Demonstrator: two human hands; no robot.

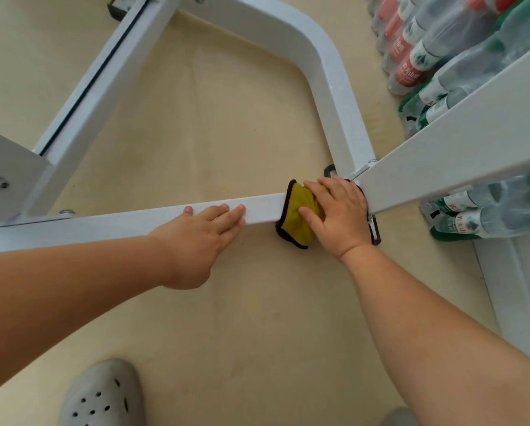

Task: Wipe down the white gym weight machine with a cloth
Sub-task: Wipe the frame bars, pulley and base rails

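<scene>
The white gym machine's base frame point(128, 219) lies on the floor as a ring of square tubes, with a slanted white beam point(460, 155) rising from the near right joint. A yellow cloth with a black edge point(297, 215) is draped over the near tube beside that joint. My right hand point(337, 216) presses on the cloth, fingers spread over it and the tube. My left hand point(202, 241) rests flat on the same tube to the left, fingers straight, holding nothing.
Packs of plastic water bottles point(435, 47) with red and green labels are stacked along the right, behind the slanted beam. A grey metal plate point(8, 176) with a bolt sits at the left. My grey clog point(101, 395) stands on the beige floor below.
</scene>
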